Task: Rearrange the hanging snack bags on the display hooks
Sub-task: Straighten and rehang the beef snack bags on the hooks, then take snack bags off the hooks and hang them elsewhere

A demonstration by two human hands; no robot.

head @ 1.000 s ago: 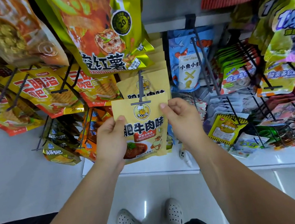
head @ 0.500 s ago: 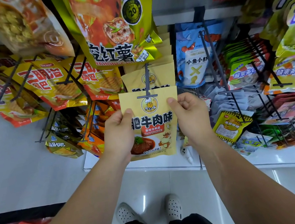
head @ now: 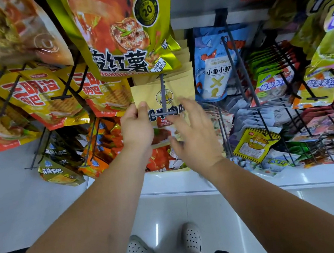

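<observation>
A tan beef-flavour snack bag (head: 180, 91) now hangs on the dark metal display hook (head: 164, 96), pushed back along it in front of several like bags. My left hand (head: 137, 128) still pinches the bag's left edge with thumb on its front. My right hand (head: 192, 133) is off the bag, fingers spread and blurred, hovering just in front of its lower right part. The hook's crossbar tip sticks out in front of the bag's printed characters.
A big green-gold sweet-potato chip bag (head: 125, 31) hangs overhead. Yellow-red crisp bags (head: 38, 99) fill hooks at left, a blue fish-shrimp bag (head: 216, 70) and several bare hook rods (head: 242, 73) at right. A white shelf base (head: 212, 181) runs below; my feet stand on pale tiles.
The bag slid back onto the hook, past its tip. My right hand let go and pulled away with fingers spread; my left hand kept its hold.
</observation>
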